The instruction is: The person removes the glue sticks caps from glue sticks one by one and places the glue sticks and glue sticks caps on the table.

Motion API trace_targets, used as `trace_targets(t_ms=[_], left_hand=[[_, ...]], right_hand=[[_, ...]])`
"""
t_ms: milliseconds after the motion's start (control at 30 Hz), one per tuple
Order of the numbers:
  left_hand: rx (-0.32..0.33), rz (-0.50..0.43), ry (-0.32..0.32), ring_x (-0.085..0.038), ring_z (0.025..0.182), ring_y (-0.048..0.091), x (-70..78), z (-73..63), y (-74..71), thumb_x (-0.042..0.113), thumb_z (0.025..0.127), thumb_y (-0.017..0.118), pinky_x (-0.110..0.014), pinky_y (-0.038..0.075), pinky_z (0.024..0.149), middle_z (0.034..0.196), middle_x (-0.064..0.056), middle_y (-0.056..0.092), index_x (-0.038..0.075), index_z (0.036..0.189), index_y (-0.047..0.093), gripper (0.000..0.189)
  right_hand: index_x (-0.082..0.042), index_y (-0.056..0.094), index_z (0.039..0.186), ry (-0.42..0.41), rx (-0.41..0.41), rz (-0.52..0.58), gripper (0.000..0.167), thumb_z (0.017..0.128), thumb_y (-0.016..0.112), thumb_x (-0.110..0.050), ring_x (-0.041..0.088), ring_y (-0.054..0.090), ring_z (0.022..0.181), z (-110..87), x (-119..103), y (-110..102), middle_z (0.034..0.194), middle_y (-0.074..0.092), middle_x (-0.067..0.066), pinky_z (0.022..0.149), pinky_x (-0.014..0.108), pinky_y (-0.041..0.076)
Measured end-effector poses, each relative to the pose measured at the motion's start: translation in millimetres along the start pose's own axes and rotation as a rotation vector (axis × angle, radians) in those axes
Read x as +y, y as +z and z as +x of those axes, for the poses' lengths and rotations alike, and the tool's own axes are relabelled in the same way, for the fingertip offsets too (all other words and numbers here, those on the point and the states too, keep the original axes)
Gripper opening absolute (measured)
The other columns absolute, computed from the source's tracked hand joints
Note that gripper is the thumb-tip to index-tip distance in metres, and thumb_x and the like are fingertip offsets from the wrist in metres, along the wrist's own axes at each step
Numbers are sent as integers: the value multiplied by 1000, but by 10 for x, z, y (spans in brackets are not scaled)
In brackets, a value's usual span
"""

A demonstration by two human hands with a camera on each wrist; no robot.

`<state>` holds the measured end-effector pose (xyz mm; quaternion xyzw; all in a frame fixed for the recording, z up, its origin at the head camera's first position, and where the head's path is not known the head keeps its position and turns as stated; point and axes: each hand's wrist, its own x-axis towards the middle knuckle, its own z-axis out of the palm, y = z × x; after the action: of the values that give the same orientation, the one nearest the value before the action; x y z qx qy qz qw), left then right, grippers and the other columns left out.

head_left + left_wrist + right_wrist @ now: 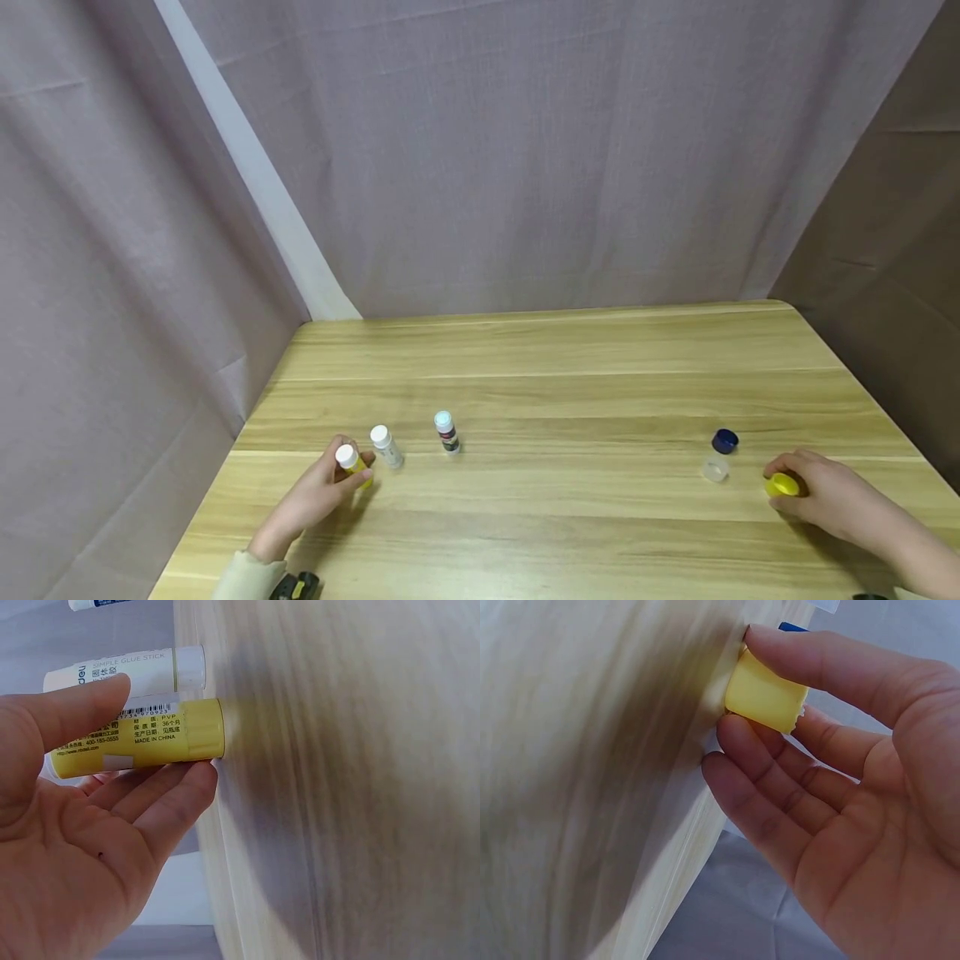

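Observation:
On the left of the table, my left hand (309, 500) grips a yellow glue stick (169, 739) between thumb and fingers. It is upright with its white end on top, its yellow base at the tabletop. Right beside it stands a white glue stick (388, 450), whose lettering shows in the left wrist view. A third glue stick (447, 433) with a dark label stands a little further right. Far to the right, my right hand (836, 498) pinches a yellow cap (765, 690) at the tabletop. A dark blue cap (725, 441) and a translucent white cap (716, 470) lie left of that hand.
The wood-grain table (555, 467) spans the space between the two hands. Grey cloth (525, 167) hangs behind it and along the left, with a darker brown cloth (892, 250) on the right. A black wrist device (296, 586) shows by the left sleeve.

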<state>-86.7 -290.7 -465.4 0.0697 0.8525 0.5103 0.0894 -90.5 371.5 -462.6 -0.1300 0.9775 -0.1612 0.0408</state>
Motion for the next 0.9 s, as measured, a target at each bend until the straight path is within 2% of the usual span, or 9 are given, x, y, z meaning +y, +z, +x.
trace_targets(t_ms=[167,300,400,567,733,800,900], left_hand=[[-8,2,9,-36,120,57,9,-12,-15,11,97,67,-28,46,95,125,-22,62,2,108,45,26],[-9,10,7,-29,109,59,40,-17,-46,11,95,69,-27,49,87,122,-22,61,-2,112,46,31],[5,17,-5,-27,106,61,83,-26,-77,12,94,71,-28,50,85,124,-23,60,-2,116,46,36],[34,2,-21,-37,116,61,163,-58,-113,13,93,72,-40,51,95,125,-24,60,-2,120,46,40],[49,9,-7,-43,125,55,222,-92,-151,15,94,72,-55,38,109,123,-23,62,-3,123,46,43],[61,38,8,-43,128,52,250,-106,-175,17,95,72,-57,34,111,127,-25,60,-3,126,46,45],[91,107,19,-42,129,51,315,-136,-219,20,95,72,-55,35,111,132,-26,58,-3,128,47,47]], right_hand=[[-3,69,103,-2,-2,5,37,75,88,-18,9,58,85,7,0,-2,101,66,5,73,34,51],[-1,69,106,3,-12,17,39,76,88,-18,14,61,88,6,-13,-6,103,67,7,73,34,52],[1,68,110,9,-19,28,43,77,87,-19,18,61,88,1,-31,-18,105,67,9,71,33,51],[3,66,114,7,-19,34,49,77,87,-20,22,62,87,-16,-51,-43,106,68,12,69,32,51],[6,64,118,30,-19,59,53,78,87,-20,30,64,91,-38,-66,-93,107,68,14,69,33,51],[8,63,119,36,-16,68,54,79,86,-20,32,64,92,-49,-80,-117,106,67,15,70,37,53],[10,61,119,24,5,47,56,79,86,-19,37,63,92,-70,-117,-152,104,66,19,72,48,54]])
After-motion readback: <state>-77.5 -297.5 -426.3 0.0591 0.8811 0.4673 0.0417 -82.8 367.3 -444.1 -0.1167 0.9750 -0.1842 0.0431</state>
